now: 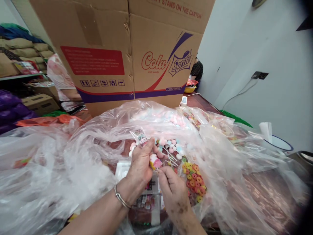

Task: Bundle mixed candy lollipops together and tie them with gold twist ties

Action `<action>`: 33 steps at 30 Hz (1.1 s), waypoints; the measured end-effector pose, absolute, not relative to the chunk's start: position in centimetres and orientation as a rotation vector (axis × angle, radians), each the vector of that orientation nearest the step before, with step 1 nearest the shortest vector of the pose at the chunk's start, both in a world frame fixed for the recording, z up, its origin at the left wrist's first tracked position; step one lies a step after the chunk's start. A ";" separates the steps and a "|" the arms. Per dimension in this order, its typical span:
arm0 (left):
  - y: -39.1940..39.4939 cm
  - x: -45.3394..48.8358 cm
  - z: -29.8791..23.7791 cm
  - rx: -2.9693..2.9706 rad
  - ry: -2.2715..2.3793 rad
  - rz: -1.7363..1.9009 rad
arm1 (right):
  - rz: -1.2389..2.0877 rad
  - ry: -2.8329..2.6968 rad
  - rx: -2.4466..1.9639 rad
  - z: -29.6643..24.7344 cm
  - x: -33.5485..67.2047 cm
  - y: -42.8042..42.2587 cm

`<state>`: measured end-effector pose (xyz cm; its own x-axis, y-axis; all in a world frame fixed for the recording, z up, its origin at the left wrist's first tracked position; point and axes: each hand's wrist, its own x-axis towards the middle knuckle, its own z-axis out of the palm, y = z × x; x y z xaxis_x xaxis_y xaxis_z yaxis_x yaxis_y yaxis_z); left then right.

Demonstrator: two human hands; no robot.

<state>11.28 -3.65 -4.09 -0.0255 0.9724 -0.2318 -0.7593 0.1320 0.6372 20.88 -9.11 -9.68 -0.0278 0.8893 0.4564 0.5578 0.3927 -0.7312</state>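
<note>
Head view: left hand (140,166) fingers around small packet (139,134), right hand (174,192) pinching pink candy (155,162), bag (97,137) edges close.

A big cardboard carton (127,55) with Cola and Sprite prints is standing at the far side of the bench (199,101). Crumpled clear plastic bags (49,169) are spreading over the near left. Tan sacks (24,49) are lying stacked far left, above purple bags (9,107). At the right, a white bowl (278,143) is sitting below a wall socket (259,75).
</note>
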 end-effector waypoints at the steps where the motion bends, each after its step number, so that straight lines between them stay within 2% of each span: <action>1: -3.9 11.6 -4.3 0.384 0.733 1.437 | 0.491 -1.665 -1.282 -9.6 20.7 -8.9; 8: -3.6 11.0 -4.5 0.463 0.722 1.479 | 0.869 -1.592 -1.255 -9.3 21.1 -9.3; 13: -4.1 11.4 -4.4 0.522 0.657 1.475 | 0.787 -1.599 -1.278 -9.3 21.1 -9.7; 20: -5.5 12.5 -5.5 0.592 0.542 1.350 | 0.850 -1.480 -1.200 -8.9 20.5 -9.2; 24: -6.1 12.3 -6.0 0.728 0.629 1.284 | 0.873 -1.450 -1.175 -9.0 20.3 -9.5; 28: -6.6 11.6 -6.2 1.027 0.829 1.209 | 0.645 -1.569 -1.194 -9.1 20.9 -9.8; 33: -6.8 10.4 -7.5 1.199 0.952 1.223 | -0.073 -1.729 -1.187 -6.8 22.7 -9.4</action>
